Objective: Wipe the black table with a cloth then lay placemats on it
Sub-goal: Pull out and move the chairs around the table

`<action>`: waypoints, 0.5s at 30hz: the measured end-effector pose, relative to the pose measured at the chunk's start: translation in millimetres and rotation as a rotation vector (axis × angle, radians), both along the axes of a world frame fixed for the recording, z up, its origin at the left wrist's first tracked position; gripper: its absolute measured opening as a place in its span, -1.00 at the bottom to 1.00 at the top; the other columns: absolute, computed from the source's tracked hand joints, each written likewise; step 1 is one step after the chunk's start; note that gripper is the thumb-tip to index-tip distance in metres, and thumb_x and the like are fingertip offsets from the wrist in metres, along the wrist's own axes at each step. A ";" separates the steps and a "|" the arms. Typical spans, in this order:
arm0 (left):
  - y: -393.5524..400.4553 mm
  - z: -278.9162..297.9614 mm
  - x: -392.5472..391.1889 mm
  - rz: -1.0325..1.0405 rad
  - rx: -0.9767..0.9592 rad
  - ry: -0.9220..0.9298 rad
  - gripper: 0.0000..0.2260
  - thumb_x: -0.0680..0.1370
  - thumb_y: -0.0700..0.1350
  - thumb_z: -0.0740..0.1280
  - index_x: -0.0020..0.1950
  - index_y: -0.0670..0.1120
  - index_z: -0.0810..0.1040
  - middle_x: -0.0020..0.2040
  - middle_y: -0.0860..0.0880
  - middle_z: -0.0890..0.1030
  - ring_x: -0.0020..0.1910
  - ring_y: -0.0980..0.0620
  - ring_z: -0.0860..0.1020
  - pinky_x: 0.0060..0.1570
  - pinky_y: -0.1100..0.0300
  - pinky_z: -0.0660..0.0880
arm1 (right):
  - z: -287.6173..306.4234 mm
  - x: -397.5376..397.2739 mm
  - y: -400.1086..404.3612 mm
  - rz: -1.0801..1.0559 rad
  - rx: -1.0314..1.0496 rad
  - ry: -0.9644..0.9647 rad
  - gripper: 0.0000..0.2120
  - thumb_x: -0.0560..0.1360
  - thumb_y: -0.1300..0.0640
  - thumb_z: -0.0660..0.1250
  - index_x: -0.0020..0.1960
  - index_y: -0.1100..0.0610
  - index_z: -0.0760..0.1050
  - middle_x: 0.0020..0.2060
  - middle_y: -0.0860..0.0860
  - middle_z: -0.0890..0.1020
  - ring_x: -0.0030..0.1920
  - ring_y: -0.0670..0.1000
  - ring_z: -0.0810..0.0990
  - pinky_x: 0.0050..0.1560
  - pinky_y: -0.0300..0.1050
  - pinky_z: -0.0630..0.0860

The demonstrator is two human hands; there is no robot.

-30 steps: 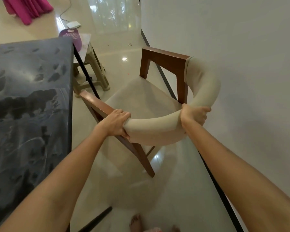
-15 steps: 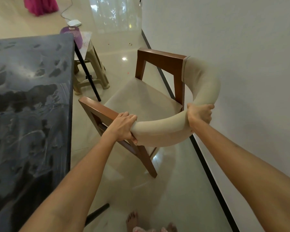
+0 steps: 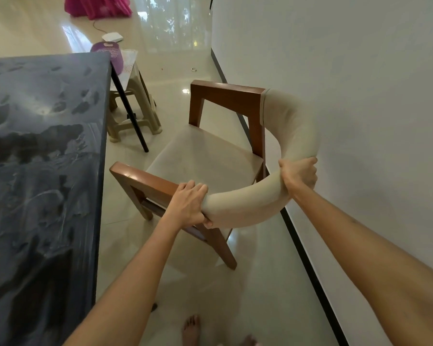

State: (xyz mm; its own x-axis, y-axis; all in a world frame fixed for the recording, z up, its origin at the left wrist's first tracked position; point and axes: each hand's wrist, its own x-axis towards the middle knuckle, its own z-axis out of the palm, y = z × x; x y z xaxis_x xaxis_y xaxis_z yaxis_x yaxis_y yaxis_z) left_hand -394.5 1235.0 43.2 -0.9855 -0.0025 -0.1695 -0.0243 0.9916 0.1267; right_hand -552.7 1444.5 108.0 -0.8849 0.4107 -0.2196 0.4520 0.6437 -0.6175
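The black table (image 3: 43, 156) fills the left side, its top streaked with wet smears. To its right stands a wooden chair (image 3: 210, 156) with a beige seat and a curved beige padded backrest (image 3: 248, 203). My left hand (image 3: 189, 204) grips the backrest where it meets the left wooden armrest. My right hand (image 3: 299, 174) grips the backrest further right, near the wall. No cloth or placemat is in view.
A white wall (image 3: 360, 96) with a black baseboard runs close along the chair's right side. A beige plastic stool (image 3: 133, 111) with a purple basket (image 3: 109, 54) on it stands beyond the table's corner. My bare feet (image 3: 193, 328) show at the bottom.
The chair and both hands have shifted slightly right and away from the table, widening the gap of floor between them. Both grips stay the same.
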 end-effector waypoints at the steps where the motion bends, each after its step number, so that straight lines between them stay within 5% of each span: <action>1: 4.4 0.4 3.4 0.011 0.002 -0.001 -0.35 0.14 0.34 0.46 -0.01 -0.04 0.35 -0.02 0.05 0.47 -0.01 0.01 0.36 0.10 0.12 0.27 | 0.1 0.2 2.2 0.015 0.008 0.000 -0.42 0.39 -0.01 0.46 0.26 0.22 0.31 0.13 0.18 0.59 0.09 0.24 0.59 0.02 0.11 0.53; 15: 56.4 -4.2 25.4 0.166 0.036 0.055 -0.35 0.15 0.35 0.43 0.01 -0.05 0.38 -0.03 0.04 0.47 0.02 -0.03 0.39 0.08 0.10 0.26 | 2.4 -16.0 21.2 0.225 0.034 -0.024 -0.34 0.39 -0.08 0.48 0.32 0.21 0.31 0.15 0.19 0.56 0.08 0.23 0.58 0.04 0.13 0.56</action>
State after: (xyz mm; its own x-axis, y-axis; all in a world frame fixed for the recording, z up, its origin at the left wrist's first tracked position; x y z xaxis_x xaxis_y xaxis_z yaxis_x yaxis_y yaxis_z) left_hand -369.1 1291.5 39.0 -0.9798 -0.1608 -0.1186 -0.1794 0.9693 0.1680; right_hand -568.7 1465.8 110.4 -0.9498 0.2109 -0.2310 0.3088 0.7505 -0.5843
